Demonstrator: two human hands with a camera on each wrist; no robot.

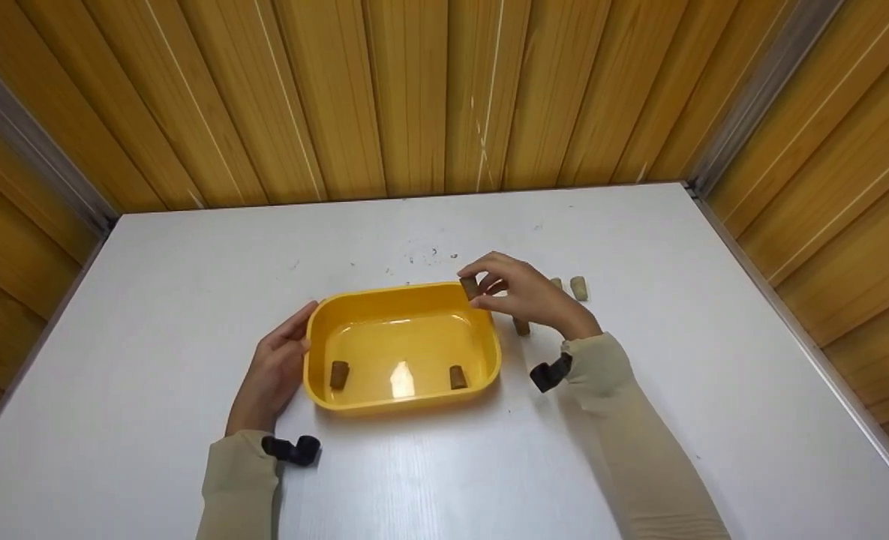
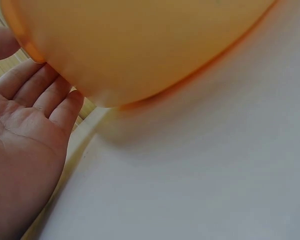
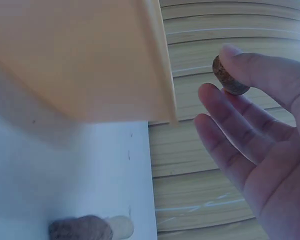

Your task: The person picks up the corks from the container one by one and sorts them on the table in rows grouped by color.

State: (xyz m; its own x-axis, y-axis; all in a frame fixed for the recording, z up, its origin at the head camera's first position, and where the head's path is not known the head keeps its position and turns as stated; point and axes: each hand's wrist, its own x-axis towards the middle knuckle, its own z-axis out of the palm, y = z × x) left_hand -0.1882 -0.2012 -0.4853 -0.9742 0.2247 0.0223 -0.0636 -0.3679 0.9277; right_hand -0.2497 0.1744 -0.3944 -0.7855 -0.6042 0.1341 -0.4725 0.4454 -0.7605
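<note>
A yellow plastic tub (image 1: pixel 406 296) stands on the white table, two brown corks inside: one cork (image 1: pixel 339 374) near its left end, another cork (image 1: pixel 457 377) near its right front. My left hand (image 1: pixel 275 364) rests against the tub's left end; in the left wrist view the fingers (image 2: pixel 55 90) lie fairly straight along the outer wall. Above the tub's far right corner, my right hand (image 1: pixel 515 289) pinches a brown cork (image 1: pixel 470 287) between thumb and fingertips. The right wrist view shows this cork (image 3: pixel 230 77) higher than the tub's rim (image 3: pixel 162 65).
Right of the tub, a brown cork (image 1: pixel 521 326) lies under my right hand. Farther right is a paler cork (image 1: pixel 579 288) beside another pale cork (image 1: pixel 557 283), partly hidden by the hand. Dark crumbs (image 1: pixel 434 253) dot the table behind the tub. Wood-patterned panels (image 1: pixel 414 97) enclose the table.
</note>
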